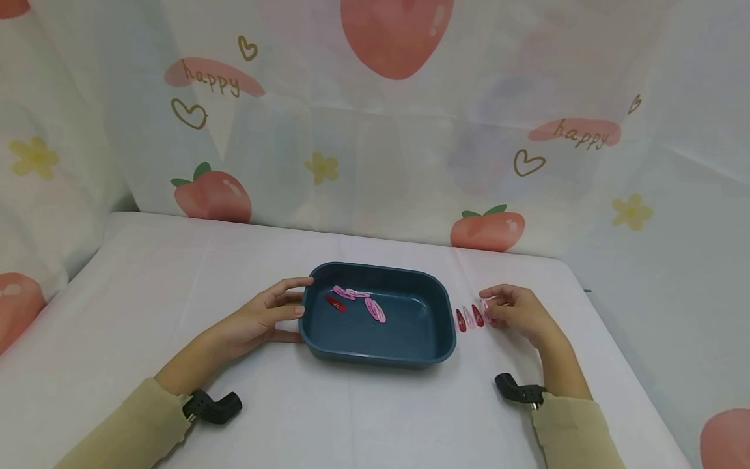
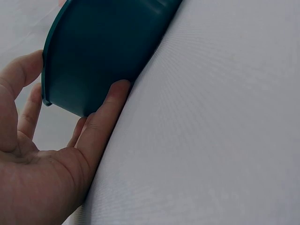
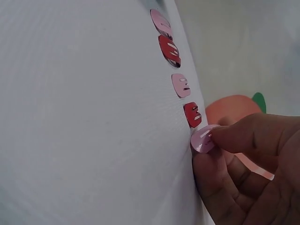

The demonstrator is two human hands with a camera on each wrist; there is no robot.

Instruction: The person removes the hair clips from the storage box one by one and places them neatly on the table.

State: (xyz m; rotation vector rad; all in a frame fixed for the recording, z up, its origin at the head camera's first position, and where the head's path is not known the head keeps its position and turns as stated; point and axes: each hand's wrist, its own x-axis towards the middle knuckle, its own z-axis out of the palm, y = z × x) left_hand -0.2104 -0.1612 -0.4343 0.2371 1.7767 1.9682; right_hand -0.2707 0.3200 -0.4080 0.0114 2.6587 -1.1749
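One hand, the right hand, has its thumb and finger pressed together on a pale pink, glossy snap hair clip, while the left hand, its fingers apart and almost straight, touches an end of the tray from outside without closing round it. Behind stands a pale cloth backdrop printed with fruits, and before it a tabletop covered in white. On this rests the dark teal, rounded rectangular tray, its long axis running from left to right. Inside, in its left half, lie several pink clips and one dark red clip.

Outside the tray's right end, red and pink clips lie in a row, and the pinched clip is at the end farthest from the tray, just beside a shiny red clip. It lies to the left of the right palm, its long axis roughly pointing away from the person, like its neighbours. The right hand is much nearer to this row; the left is across the tray.

Fingers cover part of the pinched clip, and I cannot tell if it touches the table. Another pink clip, nearest the tray, shows only from the right wrist; in the head view the tray probably hides it. Overlapping makes the pink ones inside difficult to count.
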